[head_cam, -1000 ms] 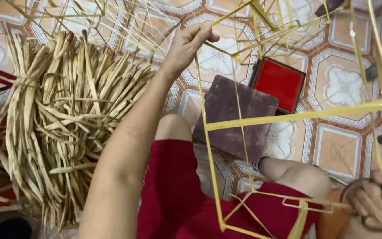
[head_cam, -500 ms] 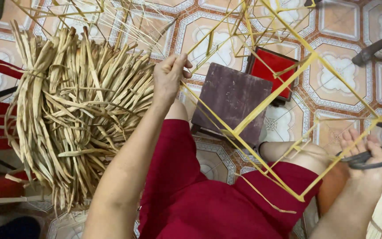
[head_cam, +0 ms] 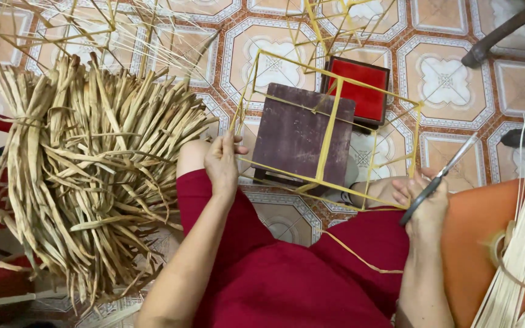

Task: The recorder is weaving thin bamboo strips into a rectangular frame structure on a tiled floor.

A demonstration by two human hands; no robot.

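Note:
A box-shaped frame of thin yellow bamboo strips [head_cam: 329,130] hangs over my knees. My left hand [head_cam: 223,163] pinches its near left corner. My right hand [head_cam: 425,203] grips a pair of scissors [head_cam: 440,178], blades pointing up and to the right, and touches the frame's near right corner. Below the frame stand a small dark wooden stool [head_cam: 302,133] and a red square stool [head_cam: 364,88] on the tiled floor. I sit in red clothes [head_cam: 287,279].
A big bundle of dried tan leaves [head_cam: 86,170] lies to my left. Pale thin bamboo splints [head_cam: 521,243] rest over an orange surface [head_cam: 475,237] on the right. Other yellow strip frames [head_cam: 329,18] lie at the top, and a chair leg [head_cam: 499,36] at top right.
My left hand has come down from the far frames toward my knee, bringing the yellow frame closer and lower. My right hand with the scissors has risen to the frame's near corner.

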